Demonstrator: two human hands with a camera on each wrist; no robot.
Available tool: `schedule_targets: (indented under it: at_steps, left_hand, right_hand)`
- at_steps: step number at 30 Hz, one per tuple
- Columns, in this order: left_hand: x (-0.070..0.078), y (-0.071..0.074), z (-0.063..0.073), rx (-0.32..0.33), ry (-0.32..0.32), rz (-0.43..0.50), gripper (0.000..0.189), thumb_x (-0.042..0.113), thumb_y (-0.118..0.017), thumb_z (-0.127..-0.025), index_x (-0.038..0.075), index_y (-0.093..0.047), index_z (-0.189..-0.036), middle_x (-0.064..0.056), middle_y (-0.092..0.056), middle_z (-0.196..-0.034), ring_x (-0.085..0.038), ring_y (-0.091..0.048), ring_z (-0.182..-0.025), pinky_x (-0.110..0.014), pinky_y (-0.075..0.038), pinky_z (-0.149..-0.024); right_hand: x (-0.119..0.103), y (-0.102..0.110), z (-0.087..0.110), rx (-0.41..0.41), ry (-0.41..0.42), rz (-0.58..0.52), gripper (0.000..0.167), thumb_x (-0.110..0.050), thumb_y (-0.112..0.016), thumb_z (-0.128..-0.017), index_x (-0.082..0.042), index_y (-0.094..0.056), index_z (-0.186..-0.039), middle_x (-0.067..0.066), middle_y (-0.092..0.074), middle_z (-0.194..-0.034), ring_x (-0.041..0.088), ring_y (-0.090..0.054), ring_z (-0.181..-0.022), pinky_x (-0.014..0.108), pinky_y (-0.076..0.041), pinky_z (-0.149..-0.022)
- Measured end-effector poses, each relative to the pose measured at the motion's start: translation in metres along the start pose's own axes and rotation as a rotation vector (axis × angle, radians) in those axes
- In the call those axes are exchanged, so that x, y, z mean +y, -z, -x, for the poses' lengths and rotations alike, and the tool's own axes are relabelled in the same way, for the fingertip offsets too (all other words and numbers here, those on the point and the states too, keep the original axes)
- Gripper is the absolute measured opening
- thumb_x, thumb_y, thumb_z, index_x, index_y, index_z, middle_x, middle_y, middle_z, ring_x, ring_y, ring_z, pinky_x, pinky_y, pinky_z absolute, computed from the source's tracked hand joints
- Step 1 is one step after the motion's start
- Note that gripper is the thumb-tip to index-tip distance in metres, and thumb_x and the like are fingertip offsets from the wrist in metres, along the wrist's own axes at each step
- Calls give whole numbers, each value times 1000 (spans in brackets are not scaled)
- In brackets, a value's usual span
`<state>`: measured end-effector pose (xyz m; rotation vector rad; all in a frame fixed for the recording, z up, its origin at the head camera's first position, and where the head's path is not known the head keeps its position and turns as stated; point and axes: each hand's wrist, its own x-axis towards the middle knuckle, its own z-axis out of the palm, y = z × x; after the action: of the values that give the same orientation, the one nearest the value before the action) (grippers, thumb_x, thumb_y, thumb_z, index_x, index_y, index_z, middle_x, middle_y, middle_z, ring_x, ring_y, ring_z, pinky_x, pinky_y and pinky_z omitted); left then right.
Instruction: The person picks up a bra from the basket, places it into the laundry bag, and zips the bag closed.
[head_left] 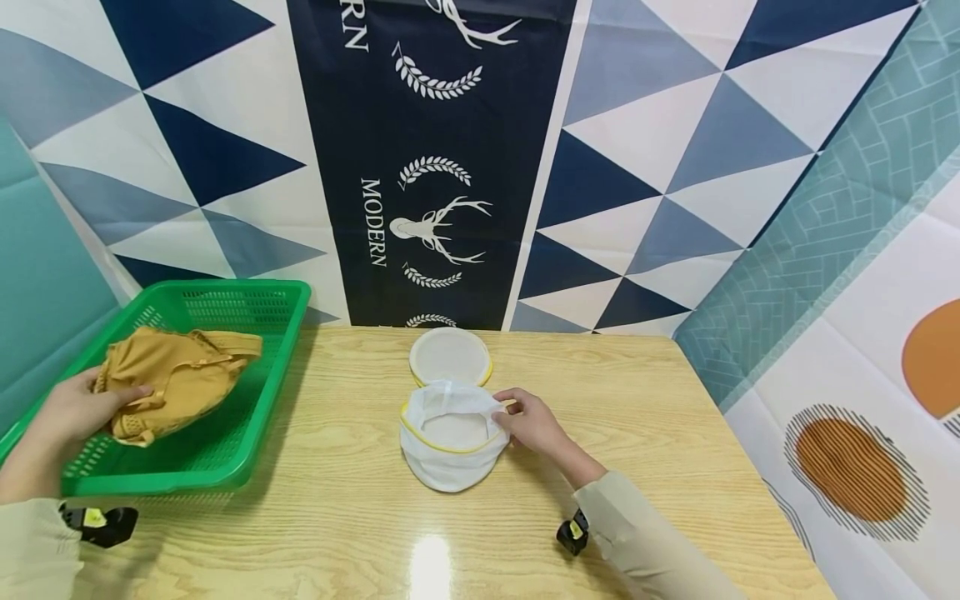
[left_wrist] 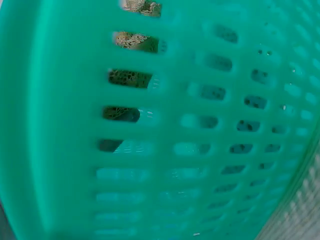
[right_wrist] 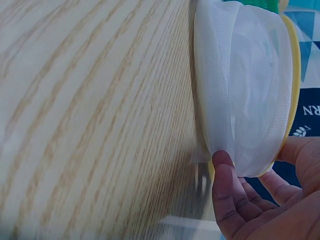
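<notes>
My left hand [head_left: 82, 408] grips a mustard-yellow cloth piece [head_left: 180, 375] with a strap and lacy, openwork edging, thumb on top. It is held over the green plastic basket [head_left: 258, 425]. In the left wrist view the slotted basket wall [left_wrist: 160, 165] hides that hand. A round white mesh laundry bag [head_left: 450, 468] with yellow zip edging stands unzipped on the table, its round lid [head_left: 450, 357] folded back behind it. My right hand [head_left: 528, 421] pinches the bag's right rim; the right wrist view shows thumb and fingers around the mesh wall [right_wrist: 215, 100].
The wooden table [head_left: 600, 400] reaches back to a wall covering [head_left: 637, 167] of blue and white triangles. A dark strip [head_left: 442, 125] with deer-head prints runs down its middle. On the right hangs a cloth [head_left: 847, 467] with brown ovals.
</notes>
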<state>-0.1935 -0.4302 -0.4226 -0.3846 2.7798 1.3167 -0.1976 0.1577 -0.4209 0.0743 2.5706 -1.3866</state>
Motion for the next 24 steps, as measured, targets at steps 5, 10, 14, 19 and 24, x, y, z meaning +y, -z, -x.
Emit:
schedule_targets:
  at_steps: [5, 10, 14, 19, 24]
  left_hand:
    - [39, 1, 26, -15, -2, -11, 79, 48, -51, -92, -12, -27, -138, 5, -61, -76, -12, -62, -60, -36, -53, -55]
    - [41, -1, 26, -4, 19, -8, 67, 52, -51, -90, 2, -38, -133, 7, -61, -75, -12, -63, -61, -41, -54, -56]
    - [36, -1, 21, -7, 13, 22, 63, 50, -53, -90, 4, -40, -131, 7, -62, -76, -13, -63, -61, -41, -54, -56]
    - [42, -2, 22, 18, -7, 31, 71, 49, -53, -90, 6, -32, -142, 10, -60, -75, -12, -63, -60, -40, -54, -54]
    - [43, -4, 19, 44, -24, 4, 83, 50, -55, -89, 1, -21, -147, 8, -60, -78, -10, -60, -61, -39, -52, -52]
  right_hand:
    - [0, 0, 0, -2, -5, -4, 29, -14, -61, -90, -11, -59, -119, 11, -54, -95, 16, -52, -62, 31, -51, -53]
    - [0, 1, 1, -1, -4, 0, 28, -14, -61, -90, -11, -59, -118, 10, -55, -94, 16, -52, -62, 32, -51, -54]
    - [0, 0, 1, 0, 3, 6, 29, -15, -61, -90, -11, -59, -119, 10, -55, -94, 16, -52, -63, 32, -52, -54]
    - [0, 0, 1, -1, -2, 6, 29, -15, -61, -90, -12, -59, -119, 10, -54, -95, 16, -53, -64, 32, -52, -55]
    - [-1, 0, 1, 3, -3, 4, 29, -15, -61, -90, -11, -59, -119, 11, -54, -96, 17, -53, -64, 32, -52, -54]
